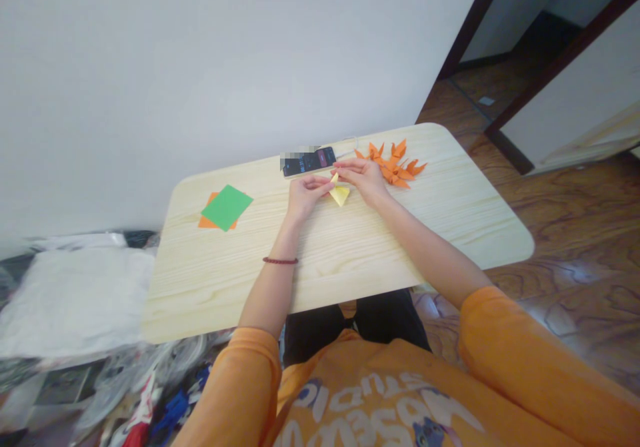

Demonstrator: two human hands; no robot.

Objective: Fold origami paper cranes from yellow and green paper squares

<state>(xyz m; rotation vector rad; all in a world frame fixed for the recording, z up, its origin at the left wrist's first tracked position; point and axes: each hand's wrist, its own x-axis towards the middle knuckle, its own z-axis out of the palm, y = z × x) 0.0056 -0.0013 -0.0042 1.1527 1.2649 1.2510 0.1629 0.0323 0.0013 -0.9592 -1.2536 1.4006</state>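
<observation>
A folded yellow paper piece (339,195) sits at the middle of the far table area, with one point rising between my hands. My left hand (307,195) pinches its left side with the fingertips. My right hand (361,177) holds its upper right side, and part of the paper is hidden behind the fingers. Just beyond my right hand lies a cluster of folded orange paper pieces (395,167). A green paper sheet (227,207) rests on an orange paper sheet (207,222), well to the left of my left hand.
A black smartphone (309,162) with a cable lies near the far table edge, just beyond my hands. The light wooden table (320,260) has rounded corners. A white wall stands behind it, and soft bags and clothing are piled at the lower left.
</observation>
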